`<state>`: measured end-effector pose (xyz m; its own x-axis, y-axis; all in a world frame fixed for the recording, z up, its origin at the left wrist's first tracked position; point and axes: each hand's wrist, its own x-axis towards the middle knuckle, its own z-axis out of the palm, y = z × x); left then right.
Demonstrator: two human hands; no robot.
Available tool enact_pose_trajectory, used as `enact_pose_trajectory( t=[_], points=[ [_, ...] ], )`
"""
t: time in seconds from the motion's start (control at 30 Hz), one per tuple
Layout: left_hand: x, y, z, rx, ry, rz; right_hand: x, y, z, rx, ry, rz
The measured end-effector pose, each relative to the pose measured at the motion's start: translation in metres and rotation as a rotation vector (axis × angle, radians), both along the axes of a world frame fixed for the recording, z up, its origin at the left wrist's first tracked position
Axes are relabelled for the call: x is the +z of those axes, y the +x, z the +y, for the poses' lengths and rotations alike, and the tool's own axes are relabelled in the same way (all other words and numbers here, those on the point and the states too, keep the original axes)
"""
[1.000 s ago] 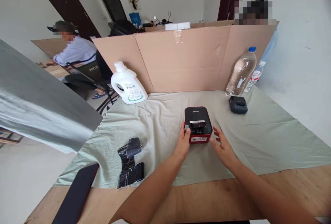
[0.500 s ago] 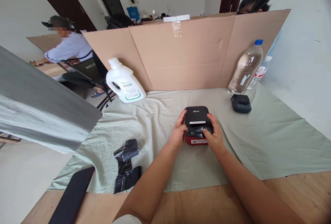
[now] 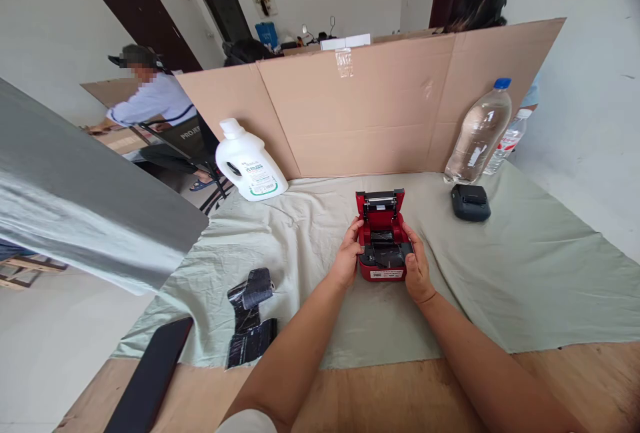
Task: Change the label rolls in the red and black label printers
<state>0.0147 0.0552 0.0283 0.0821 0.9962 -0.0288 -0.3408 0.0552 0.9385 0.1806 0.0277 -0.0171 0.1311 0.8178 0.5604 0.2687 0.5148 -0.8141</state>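
A small red and black label printer (image 3: 382,247) sits on the pale green cloth (image 3: 500,273) in the middle of the table. Its lid (image 3: 380,203) stands tilted up and back, showing the red inside and a roller. My left hand (image 3: 347,259) grips the printer's left side. My right hand (image 3: 416,270) grips its right side, thumb on the front top edge.
A white detergent jug (image 3: 249,165) stands back left, a clear water bottle (image 3: 477,134) back right, a small dark device (image 3: 471,201) beside it. Crumpled black plastic wrap (image 3: 250,316) and a black phone (image 3: 150,376) lie front left. A cardboard screen (image 3: 370,106) backs the table; a person sits beyond at left.
The printer's lid was shut a second ago and now stands raised. Both hands closed in from beside the printer onto its sides.
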Motion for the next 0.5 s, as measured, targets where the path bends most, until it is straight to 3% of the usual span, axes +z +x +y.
enact_pose_trajectory(
  t=[0.07, 0.17, 0.27, 0.4, 0.5],
  points=[
    [0.009, -0.003, 0.003, 0.05, 0.049, 0.185, 0.0, 0.0, 0.001, -0.012, 0.014, -0.002],
    [0.027, -0.003, 0.01, 0.097, 0.247, 0.553, 0.002, 0.0, 0.001, -0.035, 0.034, -0.018],
    [0.038, 0.006, 0.025, -0.016, 0.372, 0.829, 0.003, 0.001, 0.001, -0.038, 0.043, -0.033],
    [0.034, 0.023, 0.051, -0.204, 0.375, 1.081, 0.004, 0.002, 0.001, -0.031, 0.047, -0.035],
    [0.026, 0.031, 0.067, -0.285, 0.331, 1.152, 0.005, 0.003, 0.0, -0.033, 0.051, -0.042]
  ],
)
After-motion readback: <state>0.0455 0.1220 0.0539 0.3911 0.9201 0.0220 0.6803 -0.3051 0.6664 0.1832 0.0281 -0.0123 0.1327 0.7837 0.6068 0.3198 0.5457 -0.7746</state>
